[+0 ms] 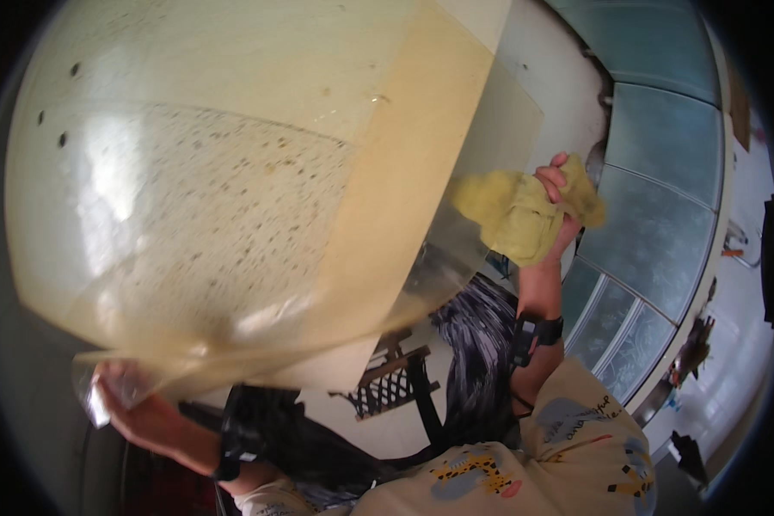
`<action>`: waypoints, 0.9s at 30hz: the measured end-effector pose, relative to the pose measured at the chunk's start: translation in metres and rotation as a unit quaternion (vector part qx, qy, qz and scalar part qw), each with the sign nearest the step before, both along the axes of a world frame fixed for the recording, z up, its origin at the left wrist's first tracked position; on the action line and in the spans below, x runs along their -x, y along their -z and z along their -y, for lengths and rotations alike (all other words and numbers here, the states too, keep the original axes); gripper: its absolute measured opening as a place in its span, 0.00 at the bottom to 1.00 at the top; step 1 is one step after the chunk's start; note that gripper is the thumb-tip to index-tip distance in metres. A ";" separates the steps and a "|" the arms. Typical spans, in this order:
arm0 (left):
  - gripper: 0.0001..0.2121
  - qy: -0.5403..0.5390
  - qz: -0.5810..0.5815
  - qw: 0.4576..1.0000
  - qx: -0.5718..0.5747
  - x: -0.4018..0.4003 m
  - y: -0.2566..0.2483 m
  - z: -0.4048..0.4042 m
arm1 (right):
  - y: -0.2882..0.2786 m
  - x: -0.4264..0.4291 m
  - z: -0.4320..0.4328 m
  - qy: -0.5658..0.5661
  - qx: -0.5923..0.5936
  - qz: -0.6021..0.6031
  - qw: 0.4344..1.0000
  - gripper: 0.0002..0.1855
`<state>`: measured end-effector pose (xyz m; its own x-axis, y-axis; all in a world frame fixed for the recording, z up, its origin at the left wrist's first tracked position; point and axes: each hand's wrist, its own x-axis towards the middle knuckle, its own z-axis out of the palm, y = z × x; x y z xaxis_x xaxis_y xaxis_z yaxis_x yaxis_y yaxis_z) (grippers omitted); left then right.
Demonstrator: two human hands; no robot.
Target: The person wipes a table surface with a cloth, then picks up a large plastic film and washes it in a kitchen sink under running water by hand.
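Note:
My left hand (119, 380), at the lower left, grips the near corner of a clear plastic sheet (271, 322), which is lifted and sags in a fold. Under or behind the sheet lies a pale board-like surface (245, 58) with dark specks and a tan band. My right hand (555, 184) holds a crumpled yellow cloth (525, 222) beside the sheet's right edge; part of the cloth hangs towards the sheet. Whether the cloth touches the sheet, I cannot tell. Both wrists carry black straps.
Cabinets with bluish glass-like doors (645, 142) run along the right, with a white counter (742, 193) beyond them. Below the sheet, near my legs in dark trousers, stands a dark lattice-sided piece of furniture (387, 390).

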<state>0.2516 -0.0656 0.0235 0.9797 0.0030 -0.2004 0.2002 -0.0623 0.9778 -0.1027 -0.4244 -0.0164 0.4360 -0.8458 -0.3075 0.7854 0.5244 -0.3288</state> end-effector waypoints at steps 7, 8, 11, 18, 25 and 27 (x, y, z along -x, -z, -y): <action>0.14 0.097 -0.106 0.986 -0.081 0.033 -0.082 0.020 | -0.012 -0.020 -0.016 -0.103 -0.156 -0.471 0.862 0.24; 0.13 0.069 -0.137 0.986 -0.067 0.044 -0.098 0.015 | -0.025 -0.039 -0.017 -0.121 -0.171 -0.481 0.851 0.24; 0.18 0.033 -0.247 0.966 -0.069 0.079 -0.139 -0.013 | -0.023 -0.041 -0.019 -0.213 -0.144 -0.523 0.813 0.20; 0.14 -0.026 -0.271 0.961 -0.047 0.080 -0.166 -0.043 | -0.105 -0.095 -0.013 -0.236 0.007 -0.508 0.828 0.12; 0.08 0.008 -0.011 0.997 0.078 0.003 -0.359 -0.014 | -0.293 -0.142 -0.001 -0.190 0.108 -0.411 0.885 0.13; 0.09 0.098 0.049 0.990 0.087 -0.024 -0.401 -0.018 | -0.334 -0.145 -0.001 -0.172 0.087 -0.385 0.903 0.13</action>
<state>0.2757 -0.0476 0.4248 0.9726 -0.2159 -0.0858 0.1053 0.0806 0.9912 0.0420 -0.4238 0.3175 0.3960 -0.7660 -0.5065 0.0895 0.5811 -0.8089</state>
